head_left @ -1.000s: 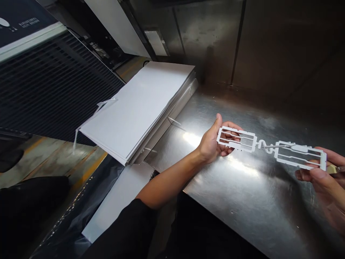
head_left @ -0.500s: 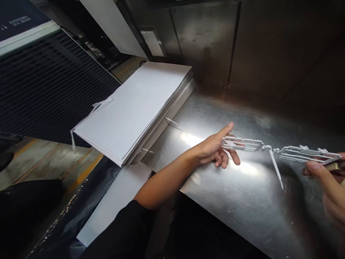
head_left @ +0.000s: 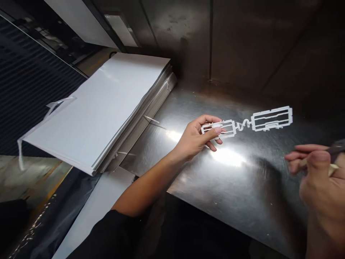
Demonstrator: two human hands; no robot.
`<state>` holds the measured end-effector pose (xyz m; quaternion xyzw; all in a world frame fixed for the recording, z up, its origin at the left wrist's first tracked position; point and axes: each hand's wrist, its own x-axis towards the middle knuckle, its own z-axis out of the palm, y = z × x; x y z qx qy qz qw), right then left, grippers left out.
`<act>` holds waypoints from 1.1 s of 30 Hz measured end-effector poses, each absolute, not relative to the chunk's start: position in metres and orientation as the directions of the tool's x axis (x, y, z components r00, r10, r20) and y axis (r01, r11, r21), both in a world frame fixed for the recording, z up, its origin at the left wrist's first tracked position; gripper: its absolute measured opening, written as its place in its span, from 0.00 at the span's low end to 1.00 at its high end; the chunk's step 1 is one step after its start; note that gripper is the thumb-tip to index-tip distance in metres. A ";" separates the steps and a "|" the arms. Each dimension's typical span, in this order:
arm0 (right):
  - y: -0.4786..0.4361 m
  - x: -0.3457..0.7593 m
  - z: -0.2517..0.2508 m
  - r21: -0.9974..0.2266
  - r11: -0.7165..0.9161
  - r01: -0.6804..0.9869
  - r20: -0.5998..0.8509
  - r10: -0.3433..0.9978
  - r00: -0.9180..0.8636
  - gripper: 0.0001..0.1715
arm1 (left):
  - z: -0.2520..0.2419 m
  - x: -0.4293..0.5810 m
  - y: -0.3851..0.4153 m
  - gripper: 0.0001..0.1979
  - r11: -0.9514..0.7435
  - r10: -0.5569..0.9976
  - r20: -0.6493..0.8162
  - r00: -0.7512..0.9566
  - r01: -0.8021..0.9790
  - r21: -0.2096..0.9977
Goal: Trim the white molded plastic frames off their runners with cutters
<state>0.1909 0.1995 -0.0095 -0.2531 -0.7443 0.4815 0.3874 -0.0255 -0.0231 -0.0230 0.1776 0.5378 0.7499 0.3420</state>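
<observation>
A white plastic piece (head_left: 272, 126) has two slotted rectangular frames joined by a wavy thin link. My left hand (head_left: 192, 139) pinches the nearer frame between thumb and fingers, above the metal surface. The farther frame sticks out to the right, unsupported. To the lower right, my right hand (head_left: 319, 183) is apart from the piece and somewhat blurred. Its fingers are curled around a tool (head_left: 333, 169) with a pale yellow part and a dark part; the kind is not clear, and most of it is hidden by the hand or cut off at the picture's edge.
A shiny metal worktop (head_left: 237, 187) lies beneath both hands, with a metal wall (head_left: 242, 43) behind it. On the left rises a stack of white sheets (head_left: 107, 104), with thin white strips poking out of its side. Dark plastic sheeting (head_left: 48, 223) lies at lower left.
My left hand, spread beside the nearer frame before, now grips it. My right hand has let go of the farther frame and drawn away. The piece has turned, and the thin hanging rod no longer shows.
</observation>
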 end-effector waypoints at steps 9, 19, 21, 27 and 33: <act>0.159 0.193 -0.030 -0.856 0.506 0.106 0.096 0.357 -0.929 0.29 | -0.021 0.000 -0.021 0.20 -0.232 0.747 0.000 -0.665 -0.260 0.937; 0.155 0.191 -0.031 -0.875 0.475 0.094 0.076 0.326 -0.942 0.26 | -0.023 0.007 -0.022 0.15 -0.242 0.759 0.035 -0.650 -0.231 0.942; 0.155 0.192 -0.030 -0.876 0.473 0.098 0.070 0.325 -0.943 0.26 | -0.022 0.008 -0.022 0.16 -0.224 0.755 0.027 -0.655 -0.219 0.950; 0.154 0.190 -0.028 -0.870 0.484 0.096 0.077 0.325 -0.943 0.29 | -0.019 0.010 -0.021 0.16 -0.210 0.750 0.008 -0.662 -0.226 0.951; 0.153 0.187 -0.026 -0.855 0.510 0.097 0.085 0.323 -0.943 0.31 | -0.017 0.012 -0.022 0.15 -0.187 0.752 -0.011 -0.659 -0.229 0.955</act>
